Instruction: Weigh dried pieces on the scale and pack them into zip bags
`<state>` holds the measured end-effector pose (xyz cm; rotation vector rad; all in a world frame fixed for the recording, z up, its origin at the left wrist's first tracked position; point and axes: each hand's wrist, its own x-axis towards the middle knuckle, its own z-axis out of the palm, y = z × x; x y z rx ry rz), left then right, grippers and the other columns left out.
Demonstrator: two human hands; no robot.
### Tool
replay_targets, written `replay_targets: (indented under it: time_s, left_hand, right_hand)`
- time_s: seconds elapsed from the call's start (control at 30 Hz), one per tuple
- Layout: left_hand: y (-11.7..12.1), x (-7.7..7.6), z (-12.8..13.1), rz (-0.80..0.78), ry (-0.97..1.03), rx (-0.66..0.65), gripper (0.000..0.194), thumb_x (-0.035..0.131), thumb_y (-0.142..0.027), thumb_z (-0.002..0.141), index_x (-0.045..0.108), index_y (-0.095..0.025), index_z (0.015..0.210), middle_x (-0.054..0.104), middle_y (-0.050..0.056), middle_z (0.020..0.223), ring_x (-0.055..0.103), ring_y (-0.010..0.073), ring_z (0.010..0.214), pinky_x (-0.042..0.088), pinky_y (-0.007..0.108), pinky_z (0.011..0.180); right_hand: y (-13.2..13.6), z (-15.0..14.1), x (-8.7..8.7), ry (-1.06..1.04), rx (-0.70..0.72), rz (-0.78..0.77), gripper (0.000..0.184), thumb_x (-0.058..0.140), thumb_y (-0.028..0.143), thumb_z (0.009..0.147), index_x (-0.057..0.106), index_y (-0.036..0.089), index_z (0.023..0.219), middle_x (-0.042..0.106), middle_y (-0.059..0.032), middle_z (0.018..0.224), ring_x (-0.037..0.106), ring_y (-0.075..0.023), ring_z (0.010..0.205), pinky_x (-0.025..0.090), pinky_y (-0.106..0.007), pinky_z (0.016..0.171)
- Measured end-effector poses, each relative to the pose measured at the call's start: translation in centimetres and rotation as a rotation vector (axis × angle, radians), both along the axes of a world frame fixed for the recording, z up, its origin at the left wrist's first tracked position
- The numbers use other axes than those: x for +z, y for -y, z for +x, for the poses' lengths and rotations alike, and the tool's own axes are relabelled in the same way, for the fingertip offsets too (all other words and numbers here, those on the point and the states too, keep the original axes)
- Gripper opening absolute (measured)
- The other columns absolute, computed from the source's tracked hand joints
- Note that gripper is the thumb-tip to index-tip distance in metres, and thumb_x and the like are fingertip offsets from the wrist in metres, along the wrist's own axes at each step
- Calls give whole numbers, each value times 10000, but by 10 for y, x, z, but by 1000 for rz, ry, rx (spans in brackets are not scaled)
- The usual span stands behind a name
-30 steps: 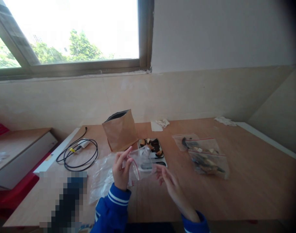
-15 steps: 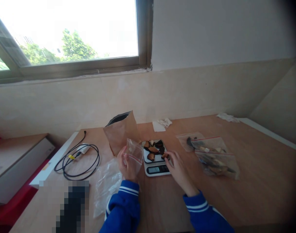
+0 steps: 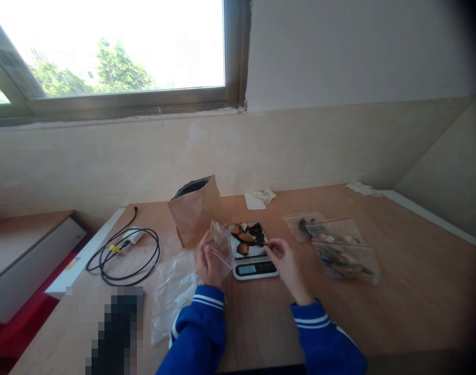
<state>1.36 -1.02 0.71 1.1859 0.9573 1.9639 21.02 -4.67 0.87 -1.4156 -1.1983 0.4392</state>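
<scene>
My left hand (image 3: 207,265) is closed on a small clear zip bag (image 3: 222,242), held up just left of a white digital kitchen scale (image 3: 238,276). Several brown and blackish dried pieces (image 3: 246,238) lie on the scale's plate; their exact kind is not clear. Over the plate's right edge, my right hand (image 3: 285,262) pinches one brown dried piece (image 3: 268,245) between thumb and fingers. The scale's display is lit, but its digits are too small to read surely. Behind the left hand stands an open brown paper bag (image 3: 195,208) with a dark inside.
Flat clear plastic bags (image 3: 171,291) lie left of my left forearm. Beyond them are a coiled black cable (image 3: 159,255) and a pixelated dark object (image 3: 113,333). Filled zip bags (image 3: 343,258) lie at the right. Crumpled tissue (image 3: 264,196) sits near the wall.
My right hand has lifted slightly with the brown piece, from low on the plate to its right edge. The left hand still holds the bag. The view has shifted a little.
</scene>
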Motion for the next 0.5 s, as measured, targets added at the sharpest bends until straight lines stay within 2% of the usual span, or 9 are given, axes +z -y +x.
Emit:
replay_targets:
  time_s: [0.07, 0.13, 0.23, 0.3, 0.33, 0.4, 0.5]
  left_hand:
    - [0, 1, 1, -14, -13, 40, 474, 478, -510, 881, 588, -192, 1215, 595, 114, 1275, 541, 263, 1204, 449, 442, 1017]
    - [0, 1, 1, -27, -16, 38, 490, 476, -523, 876, 586, -188, 1217, 599, 121, 1268, 560, 264, 1181, 460, 438, 1004]
    - [0, 0, 1, -40, -40, 26, 521, 459, -533, 880, 568, -173, 1240, 596, 137, 1269, 568, 268, 1168, 464, 436, 996]
    - [1, 0, 0, -39, -75, 25, 522, 446, -527, 888, 561, -164, 1246, 597, 140, 1268, 562, 265, 1177, 450, 434, 1009]
    - [1, -1, -1, -37, -97, 28, 517, 438, -521, 894, 560, -163, 1246, 599, 138, 1265, 560, 262, 1179, 441, 432, 1016]
    - [1, -1, -4, -32, -140, 46, 504, 415, -508, 908, 557, -163, 1247, 599, 134, 1264, 558, 251, 1180, 427, 426, 1026]
    - [3, 1, -7, -42, -191, 85, 490, 378, -490, 927, 547, -168, 1255, 589, 130, 1274, 550, 235, 1188, 413, 413, 1033]
  right_hand:
    - [-1, -3, 17, -165, -23, 29, 393, 658, 518, 753, 593, 165, 915, 671, -97, 880, 647, -224, 813, 536, -409, 787]
    - [-2, -13, 42, -270, -13, 83, 393, 677, 506, 745, 599, 163, 920, 677, -93, 890, 656, -212, 826, 544, -386, 791]
    - [-3, -41, 81, -265, 115, 129, 335, 652, 480, 789, 620, 173, 921, 689, -85, 911, 659, -200, 863, 541, -349, 807]
    - [-4, -61, 97, -192, 210, 130, 318, 615, 481, 824, 642, 180, 925, 695, -87, 933, 661, -200, 869, 538, -335, 805]
    - [-5, -69, 100, -142, 260, 131, 319, 583, 483, 848, 654, 184, 934, 695, -91, 960, 658, -203, 889, 532, -335, 816]
    - [-6, -75, 96, -63, 325, 127, 353, 474, 484, 911, 669, 194, 962, 689, -99, 1017, 646, -211, 948, 514, -347, 855]
    - [-8, -64, 69, -14, 264, 98, 444, 311, 466, 968, 662, 195, 987, 681, -108, 1021, 629, -220, 985, 489, -383, 897]
